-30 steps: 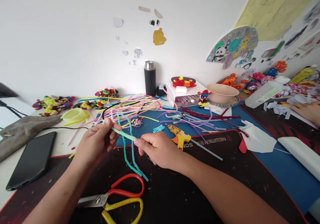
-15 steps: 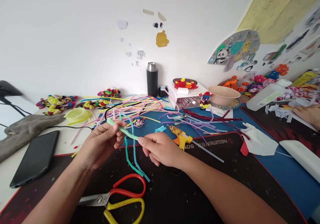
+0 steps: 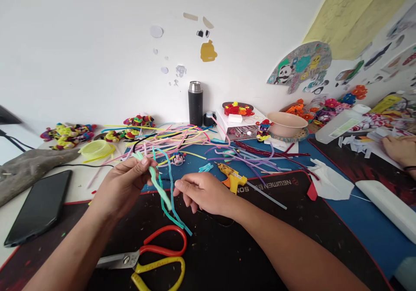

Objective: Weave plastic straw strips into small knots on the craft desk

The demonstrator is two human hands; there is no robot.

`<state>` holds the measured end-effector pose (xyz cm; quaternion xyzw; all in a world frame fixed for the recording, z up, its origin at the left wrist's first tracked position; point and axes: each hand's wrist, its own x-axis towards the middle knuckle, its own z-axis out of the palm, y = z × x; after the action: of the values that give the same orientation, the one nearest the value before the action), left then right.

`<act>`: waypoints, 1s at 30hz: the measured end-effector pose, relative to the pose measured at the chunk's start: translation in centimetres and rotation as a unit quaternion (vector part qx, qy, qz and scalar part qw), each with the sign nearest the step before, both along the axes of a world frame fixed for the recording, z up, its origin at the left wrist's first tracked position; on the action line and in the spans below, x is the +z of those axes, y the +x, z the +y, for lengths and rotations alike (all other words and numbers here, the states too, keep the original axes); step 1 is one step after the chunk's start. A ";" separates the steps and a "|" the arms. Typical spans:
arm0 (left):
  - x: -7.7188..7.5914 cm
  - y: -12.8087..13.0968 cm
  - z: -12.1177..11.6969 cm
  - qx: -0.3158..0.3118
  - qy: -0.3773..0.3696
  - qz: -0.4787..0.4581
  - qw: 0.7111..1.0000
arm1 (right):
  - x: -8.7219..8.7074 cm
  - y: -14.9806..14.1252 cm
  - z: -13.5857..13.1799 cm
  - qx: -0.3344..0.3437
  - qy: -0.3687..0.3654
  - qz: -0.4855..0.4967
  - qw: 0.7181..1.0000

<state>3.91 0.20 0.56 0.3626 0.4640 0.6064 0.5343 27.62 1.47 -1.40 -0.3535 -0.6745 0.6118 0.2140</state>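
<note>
My left hand (image 3: 125,182) is closed, pinching a light green pipe cleaner (image 3: 158,187) between thumb and fingers. The free end of that piece dangles downward. Two longer teal pipe cleaners (image 3: 172,195) hang from the same grip, their lower ends over the black mat (image 3: 234,252). Just right of the strands, my right hand (image 3: 201,191) has loosely curled fingers, slightly apart, with nothing visible in them. Its fingertips are close to one teal strand; whether they touch it I cannot tell. Scissors (image 3: 130,260) with one red and one yellow handle lie below both hands.
A yellow glue gun (image 3: 234,179) lies beyond my right hand. Loose pipe cleaners (image 3: 182,136) spread across the back, before a black flask (image 3: 195,107). A phone (image 3: 39,206) rests at left. Another person's hand (image 3: 398,150) is at far right, near paper scraps.
My right hand has let go of the light green pipe cleaner's end, which now droops from my left hand. The view has shifted slightly.
</note>
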 end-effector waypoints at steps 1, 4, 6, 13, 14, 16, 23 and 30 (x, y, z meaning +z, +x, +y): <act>0.0 0.1 0.0 0.003 -0.001 0.001 1.000 | 0.0 0.0 0.0 -0.005 -0.001 0.011 1.000; -0.1 0.4 -0.1 0.005 -0.003 0.008 1.000 | -0.2 -0.2 0.1 -0.004 -0.030 0.038 0.999; -0.1 0.8 -0.2 -0.005 -0.006 0.012 1.000 | -0.3 -0.3 0.0 0.005 -0.056 0.045 0.997; 0.0 1.4 -0.3 -0.019 -0.010 -0.004 1.000 | -0.2 -0.5 0.1 0.052 -0.137 0.101 0.984; 0.0 1.4 -0.3 -0.018 -0.011 -0.006 1.000 | -0.1 -0.5 0.2 0.056 -0.147 0.114 0.981; 0.0 1.4 -0.3 -0.016 -0.011 -0.009 1.000 | -0.2 -0.5 0.2 0.058 -0.161 0.128 0.977; -0.1 1.7 -0.4 -0.026 -0.025 -0.007 0.999 | -0.4 -0.7 0.0 0.046 -0.166 0.104 0.980; -0.6 1.8 -0.6 -0.064 -0.042 0.029 0.997 | -0.2 -0.9 -0.6 0.046 -0.092 0.019 0.995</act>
<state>5.73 -0.37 -0.02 0.3860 0.4802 0.5404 0.5731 26.73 0.89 -1.59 -0.3289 -0.6264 0.6872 0.1651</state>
